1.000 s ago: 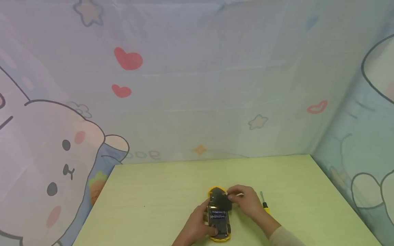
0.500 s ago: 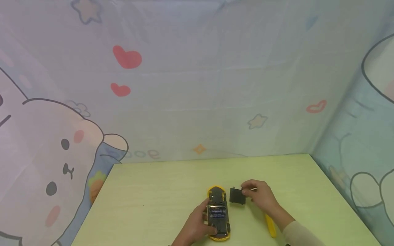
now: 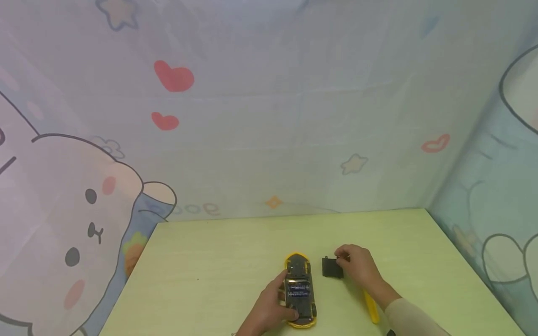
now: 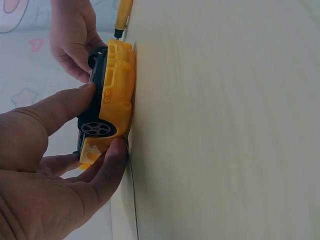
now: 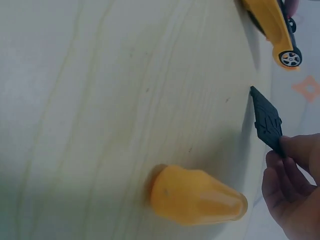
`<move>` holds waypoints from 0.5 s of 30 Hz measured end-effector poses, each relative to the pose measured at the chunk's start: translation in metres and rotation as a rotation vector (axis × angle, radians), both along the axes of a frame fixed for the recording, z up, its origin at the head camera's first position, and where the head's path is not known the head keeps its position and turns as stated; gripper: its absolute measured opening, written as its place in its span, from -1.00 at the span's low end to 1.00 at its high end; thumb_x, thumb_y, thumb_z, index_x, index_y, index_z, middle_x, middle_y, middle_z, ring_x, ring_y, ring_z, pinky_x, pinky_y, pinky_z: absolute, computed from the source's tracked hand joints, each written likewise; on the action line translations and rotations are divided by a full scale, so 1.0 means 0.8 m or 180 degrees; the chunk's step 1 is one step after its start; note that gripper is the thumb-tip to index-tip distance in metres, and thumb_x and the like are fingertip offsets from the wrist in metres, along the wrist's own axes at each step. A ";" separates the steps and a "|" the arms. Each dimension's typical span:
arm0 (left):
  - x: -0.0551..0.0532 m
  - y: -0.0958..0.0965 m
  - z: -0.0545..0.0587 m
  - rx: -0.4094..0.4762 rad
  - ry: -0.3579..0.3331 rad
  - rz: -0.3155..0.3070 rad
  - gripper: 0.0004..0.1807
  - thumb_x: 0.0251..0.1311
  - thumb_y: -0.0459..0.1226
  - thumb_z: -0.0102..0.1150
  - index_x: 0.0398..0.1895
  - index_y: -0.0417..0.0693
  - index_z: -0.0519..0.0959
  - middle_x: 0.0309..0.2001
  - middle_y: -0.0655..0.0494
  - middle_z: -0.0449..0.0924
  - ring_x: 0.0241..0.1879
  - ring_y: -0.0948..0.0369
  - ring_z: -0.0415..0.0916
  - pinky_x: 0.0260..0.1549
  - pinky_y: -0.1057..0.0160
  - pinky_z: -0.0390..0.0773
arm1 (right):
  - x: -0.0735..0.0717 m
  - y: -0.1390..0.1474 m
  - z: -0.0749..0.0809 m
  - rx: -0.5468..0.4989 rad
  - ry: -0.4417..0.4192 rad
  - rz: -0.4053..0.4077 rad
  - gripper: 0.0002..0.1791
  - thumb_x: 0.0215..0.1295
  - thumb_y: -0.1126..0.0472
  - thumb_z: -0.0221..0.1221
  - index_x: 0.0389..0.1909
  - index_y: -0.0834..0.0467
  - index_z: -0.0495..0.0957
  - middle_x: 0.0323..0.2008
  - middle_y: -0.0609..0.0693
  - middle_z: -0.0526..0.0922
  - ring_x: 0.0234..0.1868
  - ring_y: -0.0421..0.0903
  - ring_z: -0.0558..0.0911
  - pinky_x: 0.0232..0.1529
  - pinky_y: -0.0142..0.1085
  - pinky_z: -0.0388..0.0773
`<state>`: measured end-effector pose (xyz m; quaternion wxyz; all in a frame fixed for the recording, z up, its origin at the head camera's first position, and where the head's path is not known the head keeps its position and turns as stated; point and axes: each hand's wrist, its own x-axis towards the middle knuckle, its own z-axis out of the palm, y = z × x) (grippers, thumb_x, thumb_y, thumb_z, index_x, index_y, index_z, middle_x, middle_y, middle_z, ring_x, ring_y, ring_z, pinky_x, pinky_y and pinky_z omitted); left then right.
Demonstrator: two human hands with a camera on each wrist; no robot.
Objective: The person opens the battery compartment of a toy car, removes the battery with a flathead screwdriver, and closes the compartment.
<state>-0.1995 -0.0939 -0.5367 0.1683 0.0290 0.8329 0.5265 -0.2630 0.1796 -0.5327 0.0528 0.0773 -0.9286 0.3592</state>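
Observation:
A yellow toy car point(image 3: 305, 305) lies upside down on the table, its black underside facing up. Batteries point(image 3: 298, 288) sit in its uncovered compartment. My left hand point(image 3: 269, 309) grips the car from the left, thumb on the underside and fingers along the side, as the left wrist view point(image 4: 65, 160) also shows. To the right of the car, my right hand point(image 3: 359, 267) pinches a black battery cover point(image 3: 332, 268) by its right edge. In the right wrist view the cover point(image 5: 267, 119) is tilted, its far corner close to the tabletop.
A screwdriver with a yellow handle point(image 3: 371, 308) lies on the table, partly hidden beneath my right forearm. The pale wooden table point(image 3: 210, 270) ends at a printed cloth backdrop point(image 3: 269, 116) behind and at both sides.
My right hand has lifted the battery cover off the car and carried it rightward, uncovering the batteries. My left hand keeps holding the car in place.

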 end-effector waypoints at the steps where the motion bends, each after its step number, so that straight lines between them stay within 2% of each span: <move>1: 0.000 0.000 0.001 -0.0005 0.0001 0.0003 0.18 -0.22 -0.50 0.60 0.58 -0.07 0.21 0.05 0.08 0.54 -0.10 0.17 0.53 -0.07 -0.01 0.56 | -0.001 -0.001 -0.002 0.0083 0.0051 -0.0003 -0.84 0.27 0.36 0.34 -0.13 0.21 0.72 -0.22 0.00 0.75 -0.20 -0.04 0.69 -0.14 -0.10 0.66; 5: 0.000 0.000 0.002 -0.0023 0.0009 0.0011 0.17 -0.22 -0.49 0.60 0.58 -0.06 0.22 0.04 0.09 0.54 -0.09 0.17 0.53 -0.05 -0.02 0.56 | -0.006 -0.005 -0.006 0.0354 0.0127 -0.0016 -0.84 0.25 0.37 0.35 -0.16 0.21 0.74 -0.24 0.03 0.75 -0.22 -0.04 0.69 -0.15 -0.08 0.66; 10: 0.000 0.000 0.000 -0.0011 0.0040 0.0015 0.18 -0.23 -0.49 0.60 0.58 -0.07 0.22 0.04 0.08 0.55 -0.10 0.17 0.53 -0.05 -0.02 0.56 | -0.008 -0.009 -0.010 0.0736 0.0063 -0.0005 -0.87 0.25 0.32 0.36 -0.19 0.17 0.74 -0.23 0.02 0.74 -0.20 -0.01 0.70 -0.15 -0.04 0.66; 15: 0.001 -0.001 -0.001 -0.0010 0.0056 0.0014 0.18 -0.26 -0.49 0.60 0.58 -0.05 0.24 0.00 0.12 0.56 -0.12 0.18 0.53 -0.03 -0.05 0.55 | -0.010 -0.010 -0.019 0.0967 -0.0003 0.0017 -0.91 0.26 0.31 0.35 -0.23 0.12 0.75 -0.26 0.01 0.73 -0.24 -0.04 0.69 -0.22 -0.07 0.66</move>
